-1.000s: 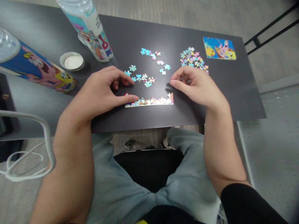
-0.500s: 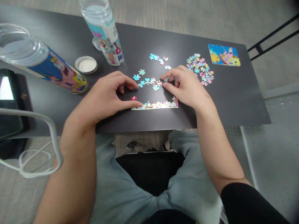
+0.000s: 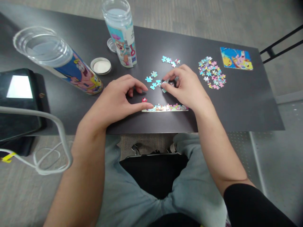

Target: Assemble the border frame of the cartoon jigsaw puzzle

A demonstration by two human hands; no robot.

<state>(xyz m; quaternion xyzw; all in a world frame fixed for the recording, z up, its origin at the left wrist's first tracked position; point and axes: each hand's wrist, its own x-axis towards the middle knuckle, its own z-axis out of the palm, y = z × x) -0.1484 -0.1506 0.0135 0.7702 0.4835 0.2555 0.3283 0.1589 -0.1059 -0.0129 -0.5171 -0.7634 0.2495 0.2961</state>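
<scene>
My left hand (image 3: 129,94) rests with thumb and fingers apart, its thumb on the left part of a joined strip of jigsaw pieces (image 3: 169,107). A red puzzle piece (image 3: 144,100) sits on the strip's left end. The fingertips of my right hand (image 3: 181,83) are pinched on a small pale puzzle piece (image 3: 165,81), partly covered by the fingers. Just left of them lie several loose blue pieces (image 3: 153,85). More loose pieces (image 3: 168,60) form a short row farther back.
A heap of mixed pieces (image 3: 211,72) lies on the right of the dark table (image 3: 251,104), beside a cartoon picture card (image 3: 236,58). Two open clear jars (image 3: 78,71) (image 3: 121,37), a round lid (image 3: 101,66), a black device (image 3: 19,104) and a white cable (image 3: 59,126) are on the left.
The view has shifted, so table things appear farther right. Over the table, my right hand has moved slightly left and closed on a piece. My left thumb stays on the strip.
</scene>
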